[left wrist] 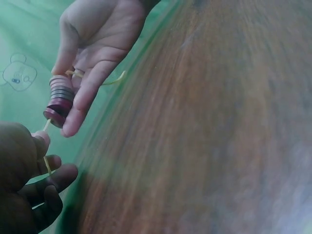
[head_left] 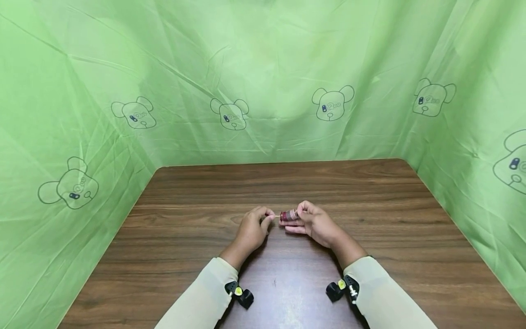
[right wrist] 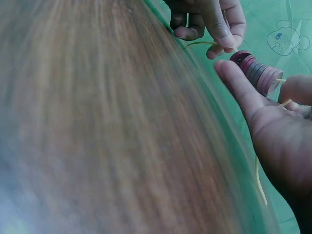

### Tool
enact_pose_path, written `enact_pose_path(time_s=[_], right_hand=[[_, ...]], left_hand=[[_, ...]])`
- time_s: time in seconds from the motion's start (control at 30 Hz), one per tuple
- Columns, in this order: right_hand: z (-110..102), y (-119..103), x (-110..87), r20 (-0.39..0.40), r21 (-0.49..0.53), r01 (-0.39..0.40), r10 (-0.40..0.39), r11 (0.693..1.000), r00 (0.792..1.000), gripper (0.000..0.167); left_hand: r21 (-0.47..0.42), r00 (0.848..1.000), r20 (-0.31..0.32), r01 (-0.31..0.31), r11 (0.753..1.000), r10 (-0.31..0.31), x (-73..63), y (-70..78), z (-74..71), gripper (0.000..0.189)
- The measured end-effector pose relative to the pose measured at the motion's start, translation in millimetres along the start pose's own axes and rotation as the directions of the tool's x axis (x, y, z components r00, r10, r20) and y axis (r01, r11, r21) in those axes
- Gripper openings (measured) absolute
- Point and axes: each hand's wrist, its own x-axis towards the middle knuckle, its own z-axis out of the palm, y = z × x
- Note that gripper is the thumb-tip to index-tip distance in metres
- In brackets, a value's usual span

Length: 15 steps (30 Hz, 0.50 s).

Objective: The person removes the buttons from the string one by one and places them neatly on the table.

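Observation:
A short stack of round discs (head_left: 289,215), dark red at one end, grey in the middle and pale pink at the other, is threaded on a thin yellow cord (left wrist: 117,81). My left hand (head_left: 251,229) pinches the cord between thumb and index finger, just off the dark red end. At the pale end, my right hand (head_left: 319,226) pinches the cord with thumb and index finger. Its other fingers stretch out beneath the discs (right wrist: 257,73). One loose cord tail hangs below the right hand in the right wrist view, while another sticks out past the left fingers.
Both hands are above a brown wood-grain table (head_left: 197,187). Green cloth (head_left: 271,55) printed with bear heads surrounds its back and sides. Black wrist cameras (head_left: 245,299) sit at both sleeve cuffs.

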Motion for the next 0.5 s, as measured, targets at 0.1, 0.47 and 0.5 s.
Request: enact_pose_path(time_s=[0.1,0.47,0.5], right_hand=[[0.4,-0.2,0.6,-0.008,0.051,0.003,-0.003,0.999,1.000,0.018],[1.7,0.8,2.4,-0.015,0.033,-0.016,0.017,0.999,1.000,0.061],[1.8,1.1,2.5,-0.017,0.023,-0.022,0.022,0.999,1.000,0.067]], left_hand=[[-0.008,1.000,-0.006,-0.006,1.000,0.006,-0.5,1.1,-0.4,0.005],[-0.061,1.000,0.003,0.008,0.998,-0.008,-1.8,7.4,-1.6,0.005],[-0.067,1.000,0.003,0.006,0.998,-0.005,-2.3,8.2,-1.6,0.005]])
